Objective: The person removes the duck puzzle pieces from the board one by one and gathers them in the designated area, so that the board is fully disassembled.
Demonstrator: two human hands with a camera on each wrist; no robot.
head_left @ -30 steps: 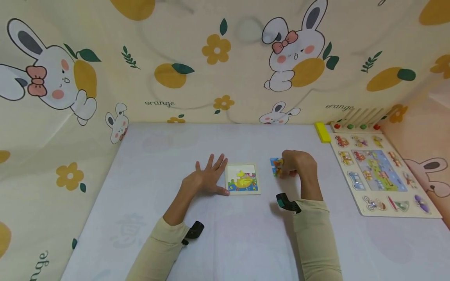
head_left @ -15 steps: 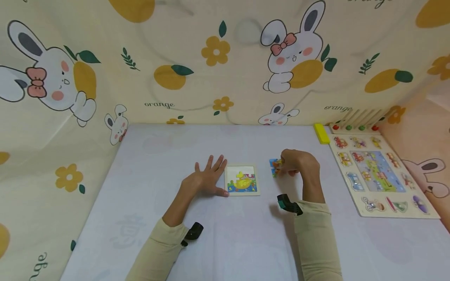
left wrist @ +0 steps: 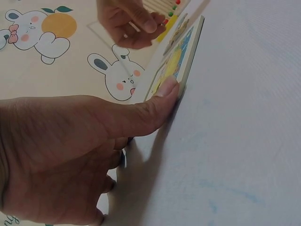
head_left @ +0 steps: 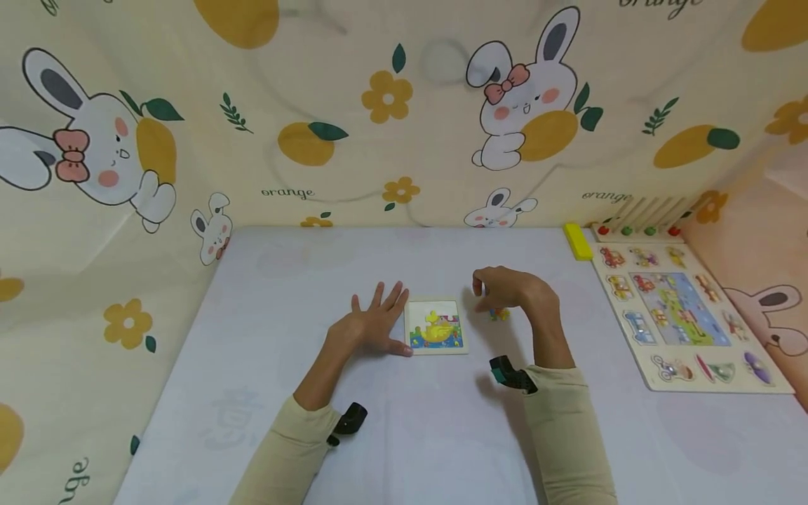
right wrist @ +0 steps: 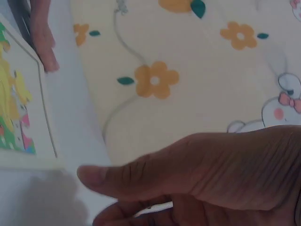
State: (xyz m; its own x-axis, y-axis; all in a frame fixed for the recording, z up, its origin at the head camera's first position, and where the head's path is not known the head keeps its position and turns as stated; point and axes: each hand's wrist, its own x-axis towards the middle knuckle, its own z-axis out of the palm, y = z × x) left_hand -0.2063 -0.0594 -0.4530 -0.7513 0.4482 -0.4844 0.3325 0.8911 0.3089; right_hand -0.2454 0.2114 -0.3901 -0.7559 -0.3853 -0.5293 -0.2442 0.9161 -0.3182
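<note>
A small square jigsaw puzzle board lies mid-table, its lower part filled with a yellow duck picture and its upper part bare white. My left hand rests beside it with fingers spread, and in the left wrist view the thumb presses the board's near edge. Above the table to the right of the board, my right hand hovers with fingers loosely bent. In the right wrist view a gap shows between its thumb and fingers, with nothing visible there. Colourful puzzle pieces lie below it, partly hidden.
At the right lies a large wooden picture puzzle board. Behind it is a rack with thin sticks and red and green balls. A yellow block sits near the back edge, in front of a rabbit-print cloth wall.
My right hand has lifted off the loose pieces and moved left towards the puzzle board, its fingers loosening. My left hand has stayed at the board's left side.
</note>
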